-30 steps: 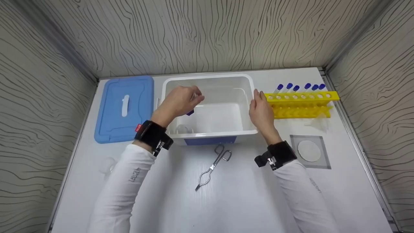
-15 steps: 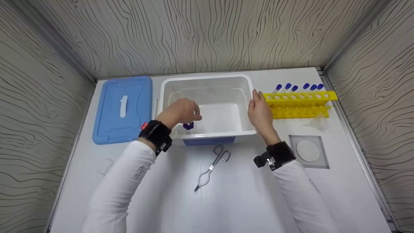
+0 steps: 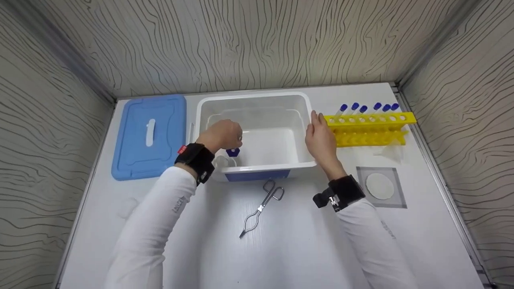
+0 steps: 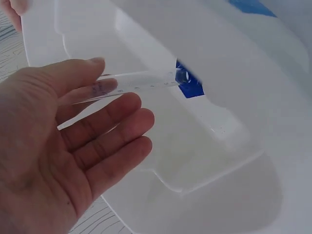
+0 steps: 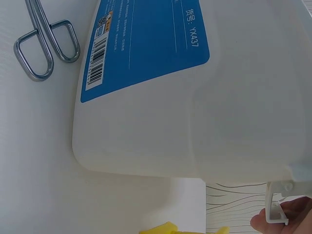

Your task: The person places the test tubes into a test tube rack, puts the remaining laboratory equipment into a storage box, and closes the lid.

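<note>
Since the head view of a second ago, the left hand (image 3: pixel 223 134) has come toward the near side of the white tub (image 3: pixel 273 166), bringing the graduated cylinder (image 4: pixel 141 83) with it, so the blue base (image 3: pixel 232 153) is now nearer the clear vessel (image 3: pixel 221 161) in the near left corner. My judgement is that the work now turns on where the cylinder sits inside the tub; whether its base touches anything, I cannot tell. Around this, the rest keeps its place: the tub stands on the counter (image 3: pixel 301 233), with the blue lid (image 3: pixel 166 140) to its left, the yellow rack (image 3: pixel 361 138) to its right and the steel tongs (image 3: pixel 260 208) in front. The right hand (image 3: pixel 322 142) rests straight-fingered along the tub's right rim. Only the right wrist view shows the broad face and barcode of the blue label (image 5: pixel 146 48), a mere strip from the head, and the white handle bracket (image 5: pixel 277 214) by a fingertip. The left wrist view gives what the head view hides behind the knuckles: the clear tube pinched between thumb and forefinger, the other three fingers loosely apart from it, and fine graduation marks along its side.
</note>
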Motion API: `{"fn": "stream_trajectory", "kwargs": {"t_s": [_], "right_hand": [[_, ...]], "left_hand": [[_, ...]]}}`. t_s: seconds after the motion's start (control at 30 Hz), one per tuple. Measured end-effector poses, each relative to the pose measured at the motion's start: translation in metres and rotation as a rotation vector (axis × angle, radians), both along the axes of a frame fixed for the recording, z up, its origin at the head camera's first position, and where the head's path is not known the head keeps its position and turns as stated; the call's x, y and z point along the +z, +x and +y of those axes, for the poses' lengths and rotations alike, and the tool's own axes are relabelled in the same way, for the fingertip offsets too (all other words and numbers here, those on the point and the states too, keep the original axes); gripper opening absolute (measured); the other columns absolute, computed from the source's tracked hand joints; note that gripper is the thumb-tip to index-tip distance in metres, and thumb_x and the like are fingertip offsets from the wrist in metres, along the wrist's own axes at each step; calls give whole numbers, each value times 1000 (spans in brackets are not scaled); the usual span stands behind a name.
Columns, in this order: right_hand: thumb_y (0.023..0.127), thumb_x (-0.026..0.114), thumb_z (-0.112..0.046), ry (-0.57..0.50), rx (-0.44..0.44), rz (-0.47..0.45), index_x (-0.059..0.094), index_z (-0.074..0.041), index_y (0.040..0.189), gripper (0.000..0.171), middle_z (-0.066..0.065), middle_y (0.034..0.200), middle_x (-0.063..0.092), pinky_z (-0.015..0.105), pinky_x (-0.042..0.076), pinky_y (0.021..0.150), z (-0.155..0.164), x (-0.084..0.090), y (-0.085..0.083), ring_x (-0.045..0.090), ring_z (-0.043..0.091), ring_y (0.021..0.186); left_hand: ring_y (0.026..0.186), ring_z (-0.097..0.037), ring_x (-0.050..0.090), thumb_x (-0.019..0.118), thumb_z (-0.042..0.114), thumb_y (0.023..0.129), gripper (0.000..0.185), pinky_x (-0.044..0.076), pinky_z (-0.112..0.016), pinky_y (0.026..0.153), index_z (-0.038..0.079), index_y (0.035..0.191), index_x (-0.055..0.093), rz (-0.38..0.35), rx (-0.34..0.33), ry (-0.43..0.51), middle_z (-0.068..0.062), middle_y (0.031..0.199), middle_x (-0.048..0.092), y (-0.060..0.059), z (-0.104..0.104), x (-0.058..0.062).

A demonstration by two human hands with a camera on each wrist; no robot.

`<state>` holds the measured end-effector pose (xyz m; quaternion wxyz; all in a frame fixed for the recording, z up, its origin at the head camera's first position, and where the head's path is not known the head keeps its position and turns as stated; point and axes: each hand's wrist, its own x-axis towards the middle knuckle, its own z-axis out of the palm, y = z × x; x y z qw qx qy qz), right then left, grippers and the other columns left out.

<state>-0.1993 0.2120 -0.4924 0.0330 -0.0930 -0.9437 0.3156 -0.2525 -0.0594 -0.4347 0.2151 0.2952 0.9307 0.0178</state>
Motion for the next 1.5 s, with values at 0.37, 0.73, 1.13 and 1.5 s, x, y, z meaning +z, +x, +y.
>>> {"fn": "stream_trajectory", "kwargs": {"t_s": [0.37, 0.73, 1.13, 1.5], "right_hand": [[106, 39, -20, -1, -3, -3, 33, -1, 153, 51, 28, 158, 31, 54, 34, 118, -3, 2, 0, 38, 43, 144], [106, 38, -22, -11, 4, -2, 33, -2, 153, 51, 27, 158, 31, 53, 34, 118, -7, 2, 0, 38, 42, 144], [106, 38, -22, -19, 6, -27, 31, -4, 154, 52, 27, 159, 30, 54, 34, 118, -4, 0, 1, 36, 42, 145], [106, 39, -22, -27, 2, -24, 31, -4, 154, 52, 26, 160, 29, 53, 33, 118, -3, 1, 0, 36, 42, 146]], "left_hand": [[69, -20, 48, 58, 5, 85, 25, 55, -39, 63, 10, 63, 47, 108, 49, -124, -6, 71, 55, -6, -18, -9], [78, -29, 62, 56, -1, 84, 12, 61, -48, 76, -3, 83, 68, 129, 72, -127, -20, 90, 70, -7, -30, -16], [109, -34, 66, 58, 16, 96, 28, 54, -46, 97, 1, 117, 69, 55, 124, 48, -16, 118, 71, -1, -40, 4], [119, -34, 62, 52, 27, 102, 39, 53, -49, 99, 6, 134, 60, 100, 476, 543, -17, 128, 66, 24, -105, 17]]}}
